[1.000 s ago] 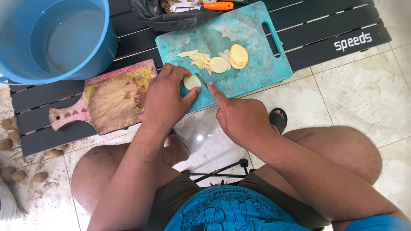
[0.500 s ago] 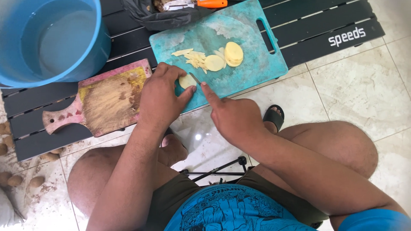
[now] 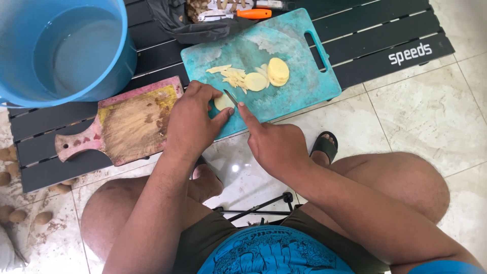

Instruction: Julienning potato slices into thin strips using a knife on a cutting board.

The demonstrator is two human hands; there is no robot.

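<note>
- Pale marble floor tiles (image 3: 421, 116) lie under a low black slatted worktop (image 3: 375, 38) at the top of the view; the person sits before it with bare knees either side.
- On the worktop lies a teal cutting board (image 3: 294, 96) with a handle slot at its right end.
- Left hand (image 3: 190, 122): its grip is curled shut on a peeled potato piece (image 3: 222, 102), thumb and fingers pinning it to the near edge of the teal board.
- Right hand (image 3: 276, 147): its grip is closed around a knife (image 3: 231, 96), forefinger stretched along the back of the blade; the handle is hidden in the palm. The blade tip rests on the potato piece.
- Round potato slices (image 3: 278, 71) and thin strips (image 3: 231, 76) lie just beyond, near the middle of the board.
- A worn pink wooden board (image 3: 127, 127) sits left of the teal one, touching the left hand's wrist side.
- A blue bucket (image 3: 71, 50) of water stands at the far left.
- A black bag (image 3: 187, 25) and an orange-handled tool (image 3: 253, 13) lie at the far edge.
- Unpeeled potatoes (image 3: 18, 215) are scattered on the floor at the left.
</note>
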